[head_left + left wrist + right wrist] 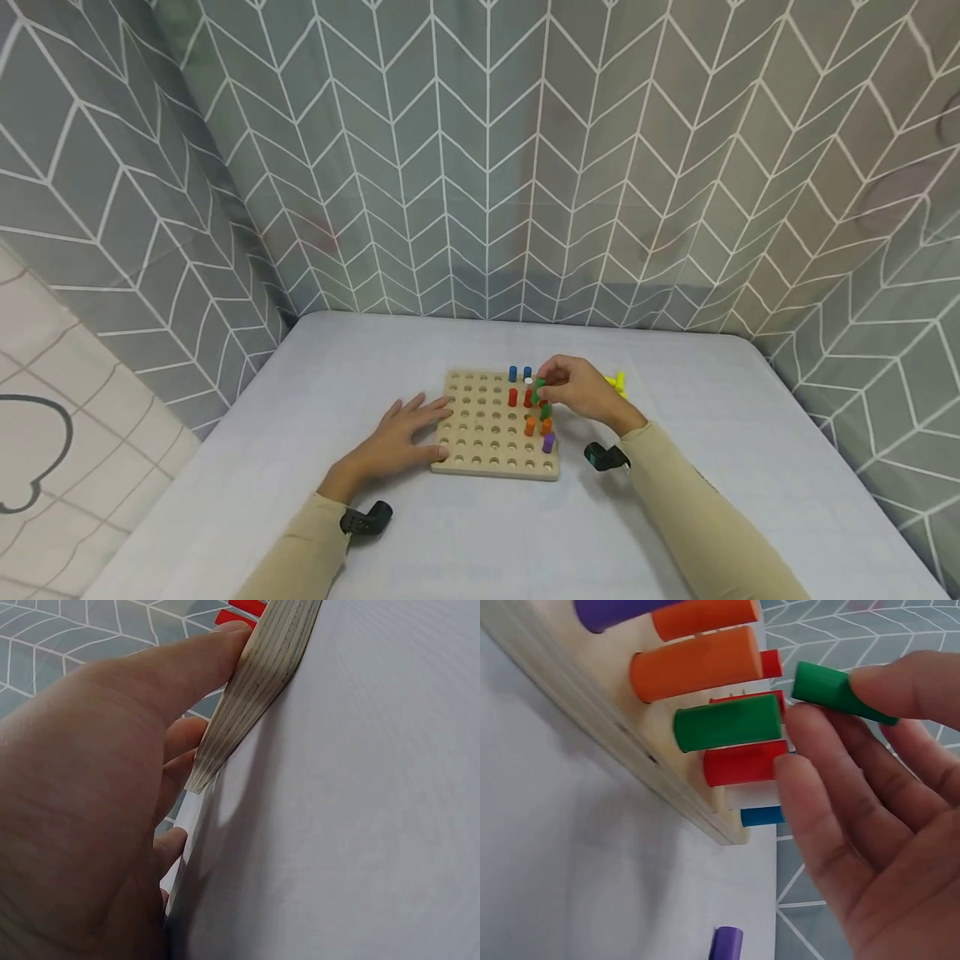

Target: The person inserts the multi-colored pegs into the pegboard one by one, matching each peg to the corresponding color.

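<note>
- Over the pegboard (469, 444), twd its right edge: held green peg (826, 688), both ends free of the board
- Key relation: peg's long axis tilts off that of the standing pegs (696, 664) in the board, so not parallel w/ them; its lower end sits about level w/ their tops. Can't tell if it touches any
- R hand (581, 387): narrow pinch on held green peg, thumb vs fingers, in from board's right; much the nearer hand
- L hand (397, 442): at board's left edge, fingers spread, thumb & fingertips touching the rim, no peg in it
- Standing in board's right part, near to far: purple peg (548, 442), orange pegs (530, 427), red pegs (742, 763), blue pegs (513, 373)
- Off board's right side, past R hand: yellow pieces (619, 382)
</note>
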The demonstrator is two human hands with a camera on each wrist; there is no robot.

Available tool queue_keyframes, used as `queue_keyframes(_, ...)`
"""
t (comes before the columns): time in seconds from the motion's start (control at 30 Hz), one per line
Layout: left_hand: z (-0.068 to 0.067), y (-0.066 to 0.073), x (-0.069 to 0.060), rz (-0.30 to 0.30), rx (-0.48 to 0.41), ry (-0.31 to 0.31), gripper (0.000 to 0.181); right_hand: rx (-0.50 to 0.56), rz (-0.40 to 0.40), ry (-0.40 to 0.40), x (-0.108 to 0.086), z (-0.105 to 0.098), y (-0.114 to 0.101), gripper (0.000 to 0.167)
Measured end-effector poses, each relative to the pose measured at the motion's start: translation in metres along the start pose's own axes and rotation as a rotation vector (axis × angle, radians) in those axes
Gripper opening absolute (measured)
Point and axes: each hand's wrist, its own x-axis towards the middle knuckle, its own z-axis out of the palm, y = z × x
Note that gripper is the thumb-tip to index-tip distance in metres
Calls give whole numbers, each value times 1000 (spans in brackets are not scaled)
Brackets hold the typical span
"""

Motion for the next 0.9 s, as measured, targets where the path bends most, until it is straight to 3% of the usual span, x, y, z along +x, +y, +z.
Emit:
queue_keyframes(0.43,-1,-3,0,17,22,-6,73,-107,-42,-55,2,6,-6,15)
queue_keyframes(0.6,1,-1,4,29,0,-9,72,-151,-13,-57,-1,10,-6,14)
queue_keyframes(0.9,1,0,1,0,21,-4,72,-169,13,-96,1,15,-8,13)
